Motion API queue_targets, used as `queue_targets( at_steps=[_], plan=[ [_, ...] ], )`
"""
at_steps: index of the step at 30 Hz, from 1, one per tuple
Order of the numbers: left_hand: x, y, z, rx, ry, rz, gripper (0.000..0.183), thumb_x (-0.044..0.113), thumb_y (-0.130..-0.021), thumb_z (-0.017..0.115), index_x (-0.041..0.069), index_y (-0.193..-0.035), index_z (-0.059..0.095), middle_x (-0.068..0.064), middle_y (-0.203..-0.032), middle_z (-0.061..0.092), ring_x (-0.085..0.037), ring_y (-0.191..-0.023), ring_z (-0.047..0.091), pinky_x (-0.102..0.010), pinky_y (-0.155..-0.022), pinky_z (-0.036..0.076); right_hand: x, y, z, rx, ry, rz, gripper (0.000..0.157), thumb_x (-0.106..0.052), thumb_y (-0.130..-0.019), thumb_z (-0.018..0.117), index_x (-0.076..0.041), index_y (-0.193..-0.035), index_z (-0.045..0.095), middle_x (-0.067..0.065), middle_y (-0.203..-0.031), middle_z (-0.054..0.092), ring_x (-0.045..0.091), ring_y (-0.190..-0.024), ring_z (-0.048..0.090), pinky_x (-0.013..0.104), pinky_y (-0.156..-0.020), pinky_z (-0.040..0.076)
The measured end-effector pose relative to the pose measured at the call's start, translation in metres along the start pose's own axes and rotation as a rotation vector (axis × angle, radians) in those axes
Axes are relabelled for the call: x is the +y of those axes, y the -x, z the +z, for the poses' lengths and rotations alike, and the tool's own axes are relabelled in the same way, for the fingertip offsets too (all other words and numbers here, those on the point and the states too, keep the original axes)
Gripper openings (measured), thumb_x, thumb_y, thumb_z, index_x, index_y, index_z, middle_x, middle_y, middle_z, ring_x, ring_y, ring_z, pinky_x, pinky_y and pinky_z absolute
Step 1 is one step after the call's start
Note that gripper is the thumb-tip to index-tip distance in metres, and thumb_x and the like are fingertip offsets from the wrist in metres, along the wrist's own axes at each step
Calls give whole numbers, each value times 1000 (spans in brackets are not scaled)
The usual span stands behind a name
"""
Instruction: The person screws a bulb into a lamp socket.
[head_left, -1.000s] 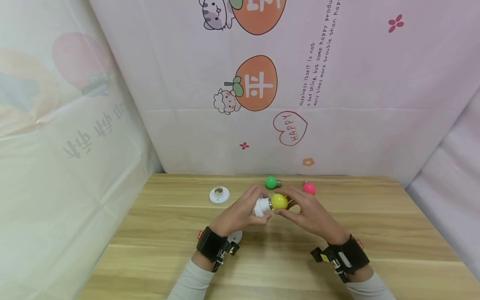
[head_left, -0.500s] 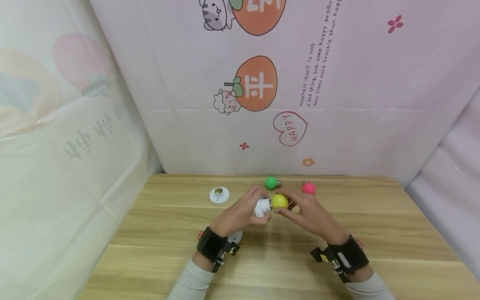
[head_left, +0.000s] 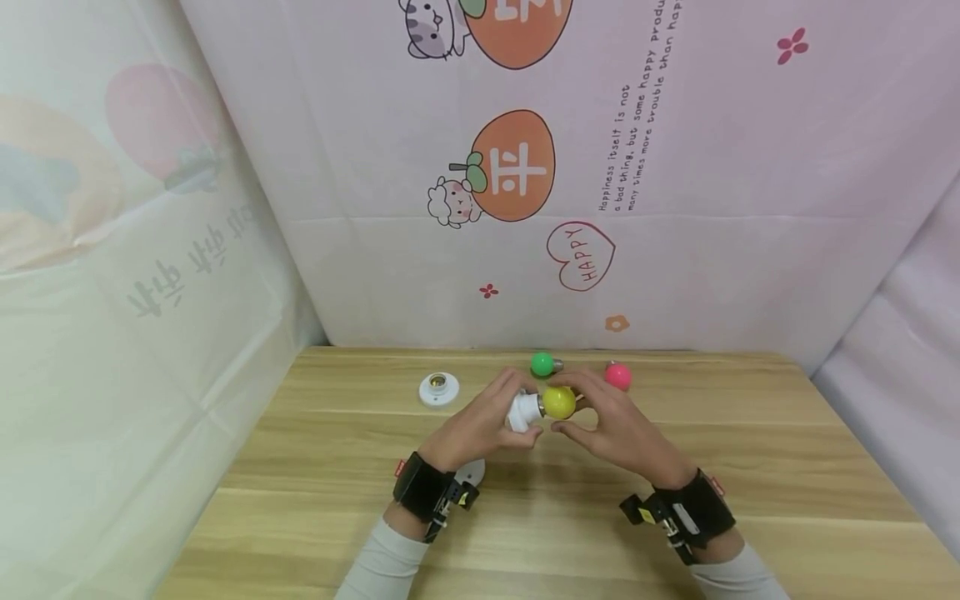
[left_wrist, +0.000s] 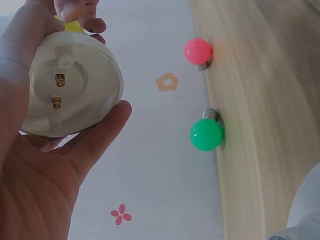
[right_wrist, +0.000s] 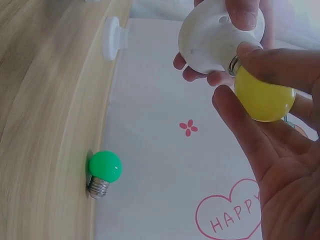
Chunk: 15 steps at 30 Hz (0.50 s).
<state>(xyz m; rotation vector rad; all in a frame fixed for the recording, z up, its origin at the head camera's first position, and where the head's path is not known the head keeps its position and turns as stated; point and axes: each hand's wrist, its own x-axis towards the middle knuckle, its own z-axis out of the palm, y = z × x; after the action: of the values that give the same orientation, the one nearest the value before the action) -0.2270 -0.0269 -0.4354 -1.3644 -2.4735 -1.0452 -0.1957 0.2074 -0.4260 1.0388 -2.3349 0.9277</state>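
My left hand (head_left: 476,427) grips a white lamp holder (head_left: 525,412) by its round base, thumb on one side and fingers on the other. Its hollow underside, with two brass contacts (left_wrist: 60,80), faces the left wrist camera. From the socket's mouth sticks out a yellow light bulb (head_left: 559,402), a strip of its metal screw cap (right_wrist: 233,66) showing at the rim. My right hand (head_left: 622,421) holds this bulb between thumb and fingers, the thumb lying across the glass near the cap in the right wrist view. Both hands are above the table.
At the back of the wooden table (head_left: 750,467) lie a green bulb (head_left: 542,364) and a pink bulb (head_left: 618,376). A second white lamp holder (head_left: 438,389) stands at back left. Another white disc (head_left: 471,473) is partly hidden by my left wrist. A printed cloth (head_left: 390,275) hangs behind.
The right thumb and fingers have shifted slightly around the yellow bulb, with the thumb a bit lower and farther from the glass in the head view. The left hand's hold looks the same.
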Motion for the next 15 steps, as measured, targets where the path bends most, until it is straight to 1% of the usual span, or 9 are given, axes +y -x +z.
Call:
queue_targets(
  at_steps=[3,7,15],
  plan=[
    [0,-1,0,-6,7,4,46,26,-83,68,18,-121,44,6,-113,42,-6,-95,47,-13,-75,49,0,0,-1,-6,-6,-6,63,-16,-74,82,-17,-130,53,-3,-126,57,8,-106,55,23,-75,55],
    [0,-1,0,-11,8,11,45,25,-83,68,16,-120,44,5,-113,43,-6,-95,47,-13,-74,49,1,-1,-1,-3,-10,-13,63,-17,-73,82,-19,-130,54,-4,-122,60,6,-101,57,21,-74,55],
    [-1,-1,1,-16,23,9,44,25,-83,68,17,-119,44,5,-114,42,-7,-95,47,-14,-73,49,2,-1,-2,-5,-4,-10,57,-24,-76,81,-6,-126,59,-7,-114,63,3,-87,58,21,-70,55]
  ],
)
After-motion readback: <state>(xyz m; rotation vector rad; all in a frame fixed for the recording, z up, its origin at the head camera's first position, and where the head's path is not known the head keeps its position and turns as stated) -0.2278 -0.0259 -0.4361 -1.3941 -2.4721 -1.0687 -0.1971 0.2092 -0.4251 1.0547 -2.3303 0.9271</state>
